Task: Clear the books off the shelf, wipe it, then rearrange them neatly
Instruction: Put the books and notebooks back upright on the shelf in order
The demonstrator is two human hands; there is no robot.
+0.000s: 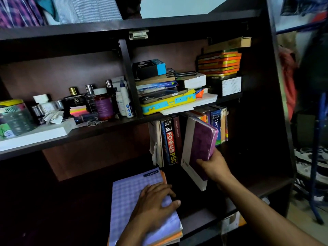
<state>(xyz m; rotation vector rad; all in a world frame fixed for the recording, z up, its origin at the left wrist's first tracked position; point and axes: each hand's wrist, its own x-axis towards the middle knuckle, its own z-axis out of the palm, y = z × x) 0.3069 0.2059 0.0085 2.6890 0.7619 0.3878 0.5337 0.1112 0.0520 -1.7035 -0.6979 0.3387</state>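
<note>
Lilac-checked notebook cover (pixel 134 197) nearest, topmost of a small stack with an orange-edged one beneath, pinned flat under the left hand (pixel 156 201), fingers spread and relaxed on the cover rather than curled round it, likely to keep the pile from sliding while the other arm reaches in. Just beyond and to the right, right hand (pixel 215 166) clamped on the lower end of a purple book (pixel 204 141), thumb across the front and fingers hidden behind, with a white-covered book (pixel 189 151) pressed against it (whether both are in the same grasp cannot be told). Tilted out of the row, top leaning right, as though mid-pull or mid-return. Farther back, standing upright on the dark lower shelf (pixel 262 187): the Focus PSC guide (pixel 170 142) to the left, the Oxford English Dictionary (pixel 216 126) to the right, a gap between them. Above, an upper shelf crowded with perfume bottles (pixel 78 100), a yellow-and-blue tablet case (pixel 168 102) and stacked orange tins (pixel 220 63), apparently untouched.
</note>
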